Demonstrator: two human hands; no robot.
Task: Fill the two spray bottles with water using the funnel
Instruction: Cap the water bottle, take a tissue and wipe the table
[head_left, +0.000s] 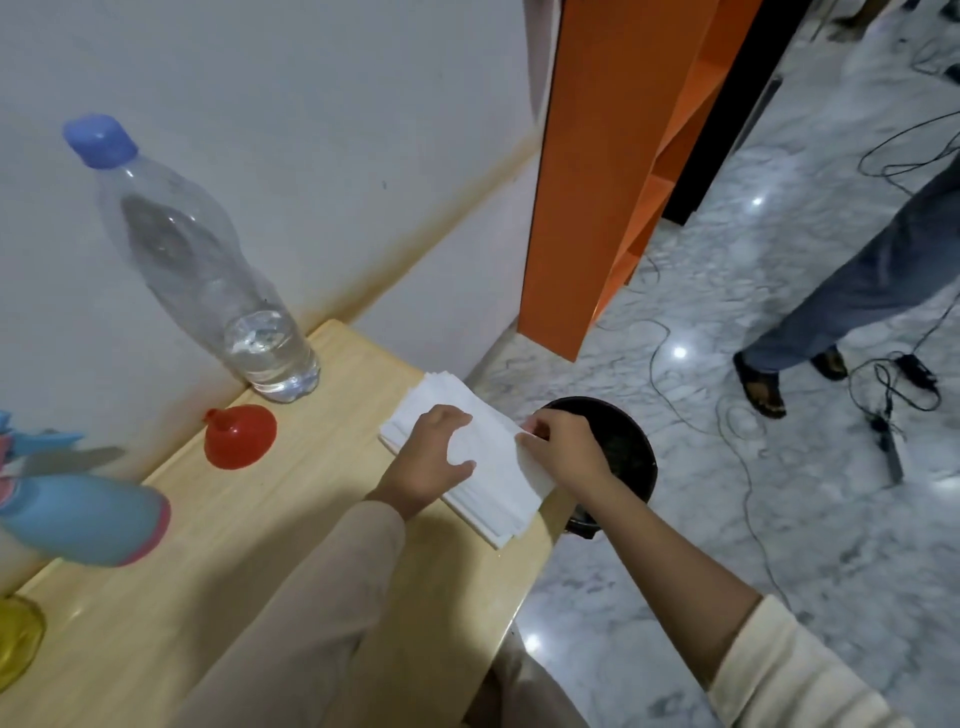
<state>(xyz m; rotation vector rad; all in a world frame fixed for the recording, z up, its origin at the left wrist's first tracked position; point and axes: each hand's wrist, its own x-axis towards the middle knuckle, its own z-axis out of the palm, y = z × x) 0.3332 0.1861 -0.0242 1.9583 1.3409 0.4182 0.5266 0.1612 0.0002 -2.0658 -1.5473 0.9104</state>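
Note:
A red funnel (240, 436) lies mouth-down on the light wooden table (291, 525). Behind it stands a clear water bottle (208, 270) with a blue cap, holding a little water at the bottom. A blue spray bottle (83, 519) with pink trim sits at the left edge; a yellow object (15, 639), cut off, shows at the lower left. My left hand (428, 460) presses flat on a stack of white tissues (485, 478) at the table's right end. My right hand (558, 447) pinches the top tissue's right edge.
A black bin (631, 441) stands on the marble floor just beyond the table's right edge. An orange cabinet (613, 171) rises behind it. Another person's legs (852, 291) and several cables (883, 395) are on the floor at the right. A white wall backs the table.

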